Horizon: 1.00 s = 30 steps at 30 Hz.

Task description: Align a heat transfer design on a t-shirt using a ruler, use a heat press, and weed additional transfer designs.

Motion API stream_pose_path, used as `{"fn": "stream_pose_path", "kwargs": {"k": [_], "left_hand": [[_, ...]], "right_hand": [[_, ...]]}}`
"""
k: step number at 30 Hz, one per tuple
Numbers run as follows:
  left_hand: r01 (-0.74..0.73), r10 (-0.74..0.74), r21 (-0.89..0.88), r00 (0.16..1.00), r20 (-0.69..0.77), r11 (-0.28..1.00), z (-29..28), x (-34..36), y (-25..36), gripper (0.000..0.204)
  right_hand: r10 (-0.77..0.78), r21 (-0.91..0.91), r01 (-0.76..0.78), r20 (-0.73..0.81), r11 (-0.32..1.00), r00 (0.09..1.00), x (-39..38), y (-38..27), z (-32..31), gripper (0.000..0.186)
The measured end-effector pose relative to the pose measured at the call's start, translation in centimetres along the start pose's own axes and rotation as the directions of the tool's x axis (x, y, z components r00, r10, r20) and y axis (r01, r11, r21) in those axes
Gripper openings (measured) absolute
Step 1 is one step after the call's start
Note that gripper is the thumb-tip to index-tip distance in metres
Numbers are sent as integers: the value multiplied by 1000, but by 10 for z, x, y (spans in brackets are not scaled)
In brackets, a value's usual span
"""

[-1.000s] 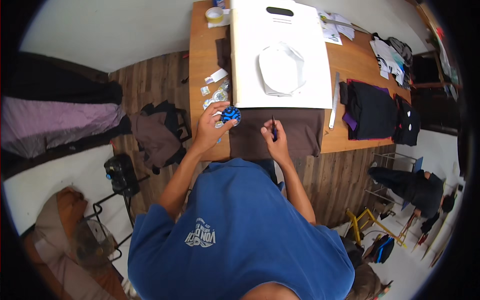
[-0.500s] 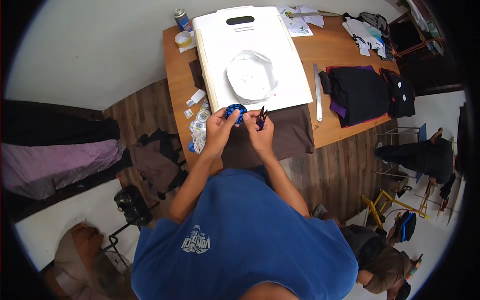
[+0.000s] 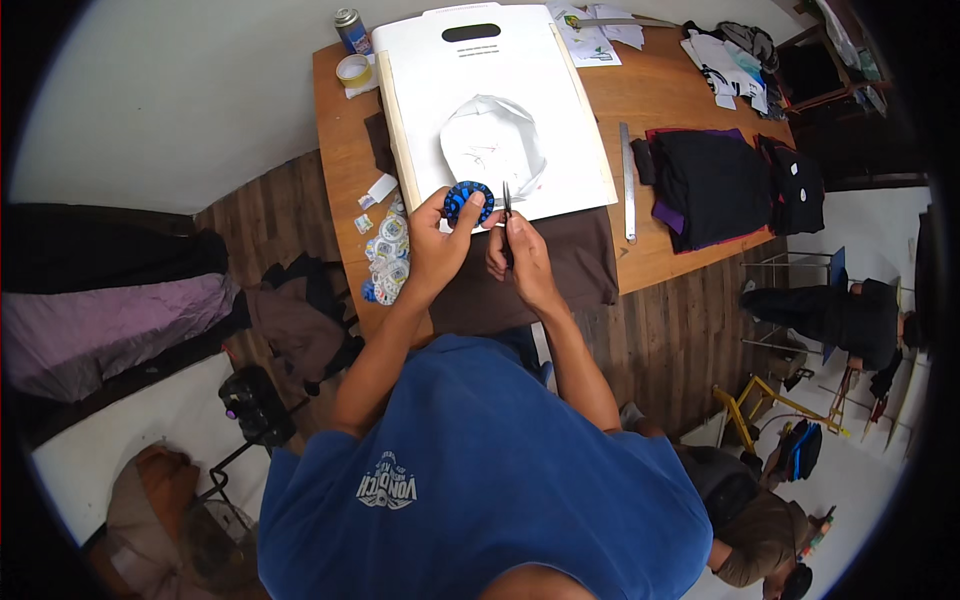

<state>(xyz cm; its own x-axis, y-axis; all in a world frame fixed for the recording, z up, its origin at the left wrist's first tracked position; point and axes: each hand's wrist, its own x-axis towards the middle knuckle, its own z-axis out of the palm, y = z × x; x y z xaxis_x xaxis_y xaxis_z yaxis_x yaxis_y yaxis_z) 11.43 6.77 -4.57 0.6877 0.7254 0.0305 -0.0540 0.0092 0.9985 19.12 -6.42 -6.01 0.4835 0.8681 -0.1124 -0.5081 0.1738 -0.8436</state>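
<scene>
My left hand (image 3: 440,248) grips a round black-and-blue patch (image 3: 462,192) between thumb and fingers, its face turned up. Thread snips (image 3: 507,198) with dark, pointed blades are in my right hand (image 3: 528,262), the tips directed away from me beside the patch's right edge. The blades look close together and apart from the patch. Just beyond both hands, a crumpled white round container (image 3: 539,150) with small scraps inside rests on a white board (image 3: 410,110). Left of my left hand lies a heap of round, mostly white patches (image 3: 390,258).
Brown cloth (image 3: 575,262) hangs over the near table edge. A metal ruler (image 3: 627,180) and folded black garments (image 3: 705,190) lie on the wooden table (image 3: 600,95) to the right. A spray can (image 3: 352,32) and tape roll (image 3: 353,70) stand far left. Other people (image 3: 770,510) are at the right.
The snips have swung upright in my right hand, now gripped with the blades forward. That hand has come off the patch, which my left hand alone holds.
</scene>
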Motion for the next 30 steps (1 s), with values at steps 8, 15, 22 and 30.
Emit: {"fn": "stream_pose_path", "kwargs": {"k": [8, 15, 22, 30], "left_hand": [[-282, 226, 603, 959, 170, 746, -18, 11, -41, 24], [-218, 134, 395, 964, 230, 892, -25, 0, -51, 25], [34, -37, 199, 999, 10, 979, -21, -13, -39, 21], [102, -101, -199, 995, 17, 975, -7, -10, 3, 20]], "right_hand": [[-608, -972, 129, -18, 197, 794, 28, 4, -52, 36], [-337, -933, 20, -110, 360, 935, 13, 6, -62, 35], [-556, -996, 88, 70, 6, 829, -2, 9, -51, 33], [-111, -265, 93, -53, 960, 992, -6, -2, 4, 41]]}}
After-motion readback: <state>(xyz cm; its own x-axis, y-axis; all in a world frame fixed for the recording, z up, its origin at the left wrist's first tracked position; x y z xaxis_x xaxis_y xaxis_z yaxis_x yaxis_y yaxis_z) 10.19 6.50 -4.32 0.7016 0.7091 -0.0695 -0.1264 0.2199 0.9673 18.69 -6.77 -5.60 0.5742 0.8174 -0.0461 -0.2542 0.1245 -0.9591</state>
